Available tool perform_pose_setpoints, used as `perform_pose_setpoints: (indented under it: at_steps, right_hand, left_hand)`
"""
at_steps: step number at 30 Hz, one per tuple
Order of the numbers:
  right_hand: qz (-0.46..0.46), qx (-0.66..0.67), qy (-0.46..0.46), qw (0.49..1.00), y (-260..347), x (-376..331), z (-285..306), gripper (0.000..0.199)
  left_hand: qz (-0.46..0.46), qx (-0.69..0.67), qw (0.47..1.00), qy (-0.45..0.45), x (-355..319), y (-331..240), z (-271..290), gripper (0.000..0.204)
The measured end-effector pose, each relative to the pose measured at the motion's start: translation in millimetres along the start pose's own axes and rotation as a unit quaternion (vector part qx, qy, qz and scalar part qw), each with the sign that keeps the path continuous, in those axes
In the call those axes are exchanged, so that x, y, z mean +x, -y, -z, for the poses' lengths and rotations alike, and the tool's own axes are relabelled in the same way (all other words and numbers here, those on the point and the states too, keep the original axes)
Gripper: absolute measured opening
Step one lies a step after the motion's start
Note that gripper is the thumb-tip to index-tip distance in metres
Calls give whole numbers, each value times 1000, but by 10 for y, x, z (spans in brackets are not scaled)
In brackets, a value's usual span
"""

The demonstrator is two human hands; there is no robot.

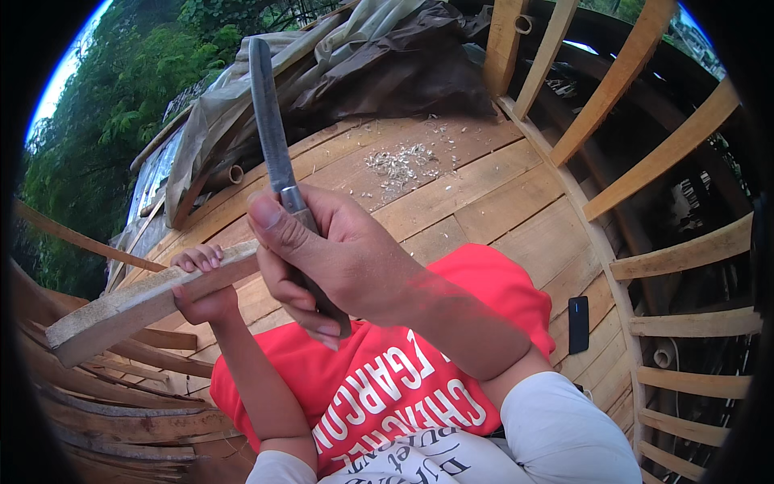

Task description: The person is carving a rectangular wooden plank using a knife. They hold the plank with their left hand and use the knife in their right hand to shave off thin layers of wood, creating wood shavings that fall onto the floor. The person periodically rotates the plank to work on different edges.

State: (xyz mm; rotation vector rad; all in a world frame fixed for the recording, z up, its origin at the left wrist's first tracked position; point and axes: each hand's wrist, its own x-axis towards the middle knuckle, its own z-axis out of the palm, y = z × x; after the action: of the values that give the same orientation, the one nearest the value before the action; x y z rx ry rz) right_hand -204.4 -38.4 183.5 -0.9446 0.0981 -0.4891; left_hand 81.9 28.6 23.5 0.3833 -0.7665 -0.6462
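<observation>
Wooden bar (137, 310) gripped by left hand (210, 302), above plank floor (500, 185); right hand (343, 254) clenched round knife (279, 153), blade (268, 105) off the bar; likely carving step, next move calls for steady hold

Wears a white top (431, 460) with dark lettering (458, 465) and short white sleeves (560, 427), and below it red cloth (484, 282) boldly lettered in white capitals (423, 391).
</observation>
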Motion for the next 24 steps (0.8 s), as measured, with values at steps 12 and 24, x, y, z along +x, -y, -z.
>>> perform_pose_setpoints:
  at_steps: [12,24]
  right_hand:
    - [-189,-404,-299,843,-1295,219,1681,30]
    - [-287,-534,-253,754,-1651,646,1553,63]
  left_hand:
    - [-36,105,989,98,-18,63,-367,42]
    - [-63,153,986,-23,-111,87,-466,42]
